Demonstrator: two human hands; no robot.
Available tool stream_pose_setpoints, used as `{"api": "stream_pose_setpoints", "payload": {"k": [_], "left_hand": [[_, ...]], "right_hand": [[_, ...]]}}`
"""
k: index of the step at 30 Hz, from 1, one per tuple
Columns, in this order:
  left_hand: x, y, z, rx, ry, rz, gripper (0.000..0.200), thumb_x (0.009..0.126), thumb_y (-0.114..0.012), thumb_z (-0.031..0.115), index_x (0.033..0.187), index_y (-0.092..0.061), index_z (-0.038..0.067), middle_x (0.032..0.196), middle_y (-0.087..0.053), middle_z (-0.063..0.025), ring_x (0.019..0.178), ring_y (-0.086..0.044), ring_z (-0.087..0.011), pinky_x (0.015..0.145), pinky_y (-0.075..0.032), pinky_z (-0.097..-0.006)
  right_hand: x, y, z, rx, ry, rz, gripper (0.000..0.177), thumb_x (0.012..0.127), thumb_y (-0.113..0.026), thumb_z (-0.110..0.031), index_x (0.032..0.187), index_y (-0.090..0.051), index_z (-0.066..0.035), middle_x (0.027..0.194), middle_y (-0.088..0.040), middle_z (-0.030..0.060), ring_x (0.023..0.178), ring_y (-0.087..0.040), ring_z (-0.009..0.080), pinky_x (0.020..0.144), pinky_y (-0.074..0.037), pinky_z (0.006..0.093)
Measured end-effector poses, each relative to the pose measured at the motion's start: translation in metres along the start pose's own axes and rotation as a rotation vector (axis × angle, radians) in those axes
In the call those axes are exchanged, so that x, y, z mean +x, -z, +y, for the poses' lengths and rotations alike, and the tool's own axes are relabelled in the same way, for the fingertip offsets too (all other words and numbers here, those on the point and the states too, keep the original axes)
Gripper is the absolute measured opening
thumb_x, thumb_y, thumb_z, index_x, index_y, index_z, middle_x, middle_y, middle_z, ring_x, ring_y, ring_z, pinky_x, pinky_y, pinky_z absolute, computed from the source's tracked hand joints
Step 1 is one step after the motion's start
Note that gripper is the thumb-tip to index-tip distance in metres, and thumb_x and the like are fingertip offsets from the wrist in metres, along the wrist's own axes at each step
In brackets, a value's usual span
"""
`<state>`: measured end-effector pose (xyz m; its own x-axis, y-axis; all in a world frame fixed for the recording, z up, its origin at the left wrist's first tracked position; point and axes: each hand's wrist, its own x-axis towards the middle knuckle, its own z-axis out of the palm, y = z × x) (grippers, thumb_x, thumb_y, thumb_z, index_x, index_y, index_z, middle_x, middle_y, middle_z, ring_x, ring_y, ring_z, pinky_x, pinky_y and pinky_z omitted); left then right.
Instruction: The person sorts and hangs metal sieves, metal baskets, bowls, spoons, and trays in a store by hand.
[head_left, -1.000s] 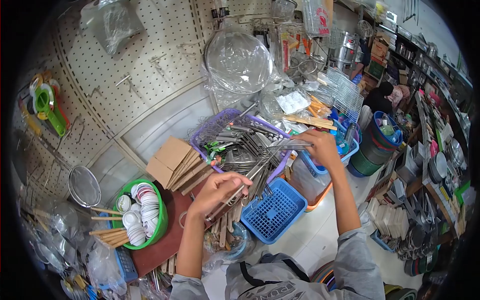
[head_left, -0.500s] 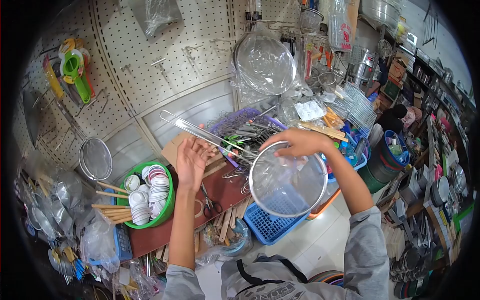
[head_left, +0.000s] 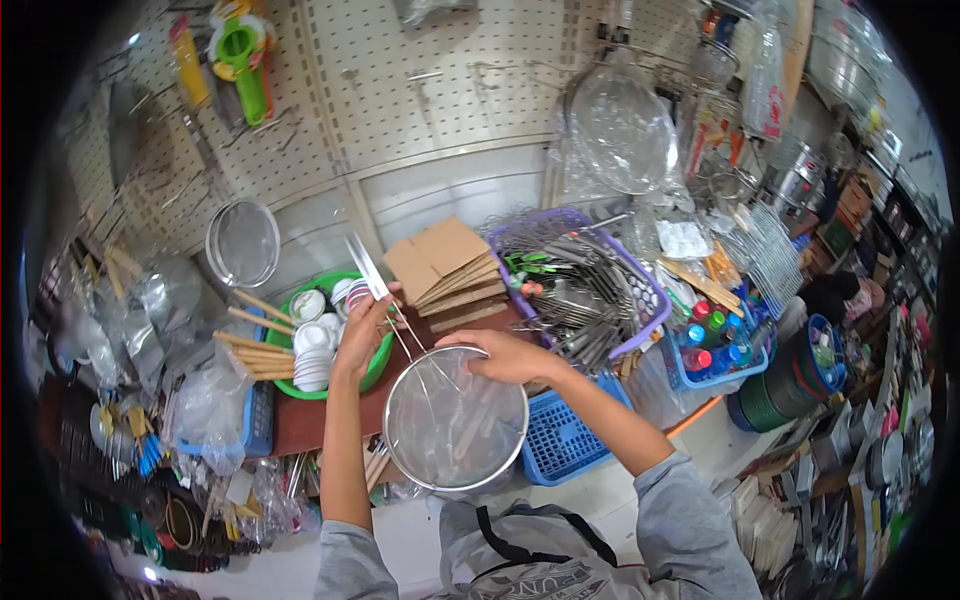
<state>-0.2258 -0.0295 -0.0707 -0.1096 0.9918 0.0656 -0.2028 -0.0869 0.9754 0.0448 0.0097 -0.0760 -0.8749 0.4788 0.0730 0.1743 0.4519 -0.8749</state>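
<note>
A large round wire-mesh strainer [head_left: 455, 425] with a metal rim hangs in front of my body, its long metal handle pointing up and to the left. My left hand [head_left: 362, 338] is closed around that handle. At the upper right of the rim, the fingers of my right hand [head_left: 503, 357] grip the edge. Behind my left hand stands a green basin [head_left: 378, 365] with white cups or small bowls and wooden-handled items. A stack of flat cardboard [head_left: 440, 258] lies beyond the hands.
A purple basket [head_left: 655, 322] full of metal utensils sits to the right of the cardboard. Below it is a blue basket [head_left: 570, 440], with a blue crate of bottles [head_left: 715, 375] farther right. Another round strainer [head_left: 243, 243] hangs on the pegboard [head_left: 430, 120].
The strainer has come left and lower, nearer my body. My left hand, loosely spread by the handle before, is now closed on it. My right hand stays on the rim. The view has swung left.
</note>
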Motion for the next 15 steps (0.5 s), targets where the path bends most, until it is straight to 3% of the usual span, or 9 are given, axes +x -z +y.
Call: {"api": "stream_pose_setpoints", "payload": {"k": [1, 3, 4, 5, 7, 8, 10, 12, 15], "left_hand": [[-0.008, 0.013, -0.002, 0.041, 0.031, -0.025, 0.033, 0.106, -0.058, 0.02, 0.136, -0.061, 0.004, 0.104, -0.065, -0.0044, 0.092, -0.066, -0.0149, 0.087, -0.058, -0.0346], [-0.029, 0.036, -0.003, 0.133, 0.088, -0.052, 0.035, 0.104, -0.061, 0.018, 0.137, -0.062, 0.004, 0.113, -0.067, -0.0077, 0.098, -0.067, -0.0168, 0.09, -0.058, -0.0342], [-0.041, 0.046, 0.0, 0.174, 0.116, -0.079, 0.037, 0.104, -0.063, 0.02, 0.137, -0.062, 0.005, 0.115, -0.067, -0.0072, 0.103, -0.066, -0.0158, 0.092, -0.056, -0.0323], [-0.052, 0.056, 0.0, 0.263, 0.117, -0.076, 0.037, 0.104, -0.063, 0.021, 0.137, -0.062, 0.006, 0.116, -0.068, -0.0065, 0.104, -0.065, -0.015, 0.094, -0.054, -0.0313], [-0.078, 0.066, 0.005, 0.34, 0.192, -0.043, 0.038, 0.103, -0.064, 0.024, 0.138, -0.064, 0.009, 0.12, -0.069, -0.004, 0.109, -0.063, -0.0124, 0.096, -0.05, -0.0291], [-0.087, 0.079, -0.003, 0.462, 0.145, -0.047, 0.04, 0.103, -0.065, 0.027, 0.138, -0.063, 0.007, 0.119, -0.069, -0.0038, 0.108, -0.062, -0.0124, 0.096, -0.049, -0.0292], [-0.11, 0.087, -0.003, 0.484, 0.248, 0.016, 0.039, 0.102, -0.067, 0.024, 0.135, -0.064, 0.004, 0.117, -0.069, -0.0047, 0.106, -0.06, -0.0117, 0.095, -0.049, -0.0287], [-0.132, 0.087, -0.003, 0.479, 0.172, 0.109, 0.038, 0.1, -0.069, 0.021, 0.133, -0.064, 0.002, 0.114, -0.069, -0.0054, 0.104, -0.06, -0.0116, 0.093, -0.05, -0.0289], [-0.152, 0.094, -0.002, 0.492, 0.15, 0.221, 0.037, 0.098, -0.072, 0.016, 0.13, -0.065, 0.0, 0.109, -0.07, -0.0059, 0.099, -0.06, -0.0117, 0.089, -0.051, -0.0294]], "right_hand": [[0.008, -0.015, -0.001, 0.11, -0.072, 0.033, 0.055, 0.091, -0.06, -0.002, 0.145, -0.056, -0.012, 0.129, -0.067, 0.018, 0.117, -0.066, 0.0273, 0.101, -0.051, 0.0379], [0.026, -0.036, 0.003, 0.11, 0.007, 0.067, 0.055, 0.092, -0.059, -0.001, 0.146, -0.055, -0.012, 0.129, -0.068, 0.017, 0.115, -0.067, 0.0273, 0.1, -0.052, 0.0381], [0.036, -0.046, 0.005, 0.112, 0.049, 0.082, 0.055, 0.092, -0.059, 0.0, 0.146, -0.055, -0.012, 0.129, -0.068, 0.0165, 0.114, -0.068, 0.0273, 0.099, -0.052, 0.0382], [0.045, -0.055, 0.007, 0.086, 0.089, 0.097, 0.054, 0.094, -0.057, 0.004, 0.146, -0.055, -0.009, 0.131, -0.066, 0.012, 0.118, -0.063, 0.0217, 0.103, -0.049, 0.0356], [0.061, -0.067, 0.005, 0.121, 0.077, 0.104, 0.052, 0.094, -0.057, 0.003, 0.145, -0.056, -0.009, 0.13, -0.067, 0.0122, 0.119, -0.063, 0.0216, 0.103, -0.049, 0.0356], [0.069, -0.073, 0.005, 0.14, 0.069, 0.108, 0.052, 0.095, -0.057, 0.003, 0.145, -0.056, -0.009, 0.13, -0.067, 0.0123, 0.119, -0.063, 0.0216, 0.103, -0.049, 0.0357], [0.085, -0.082, 0.011, 0.146, 0.111, 0.112, 0.049, 0.095, -0.06, 0.001, 0.143, -0.059, -0.009, 0.134, -0.067, 0.0133, 0.123, -0.062, 0.022, 0.105, -0.048, 0.0354], [0.099, -0.092, 0.014, 0.152, 0.137, 0.118, 0.049, 0.094, -0.063, -0.001, 0.142, -0.06, -0.009, 0.136, -0.067, 0.0152, 0.126, -0.064, 0.025, 0.105, -0.048, 0.0361], [0.117, -0.109, 0.014, 0.235, 0.148, 0.027, 0.046, 0.096, -0.062, -0.001, 0.142, -0.06, -0.007, 0.138, -0.065, 0.0121, 0.125, -0.06, 0.0205, 0.108, -0.046, 0.0346]]}}
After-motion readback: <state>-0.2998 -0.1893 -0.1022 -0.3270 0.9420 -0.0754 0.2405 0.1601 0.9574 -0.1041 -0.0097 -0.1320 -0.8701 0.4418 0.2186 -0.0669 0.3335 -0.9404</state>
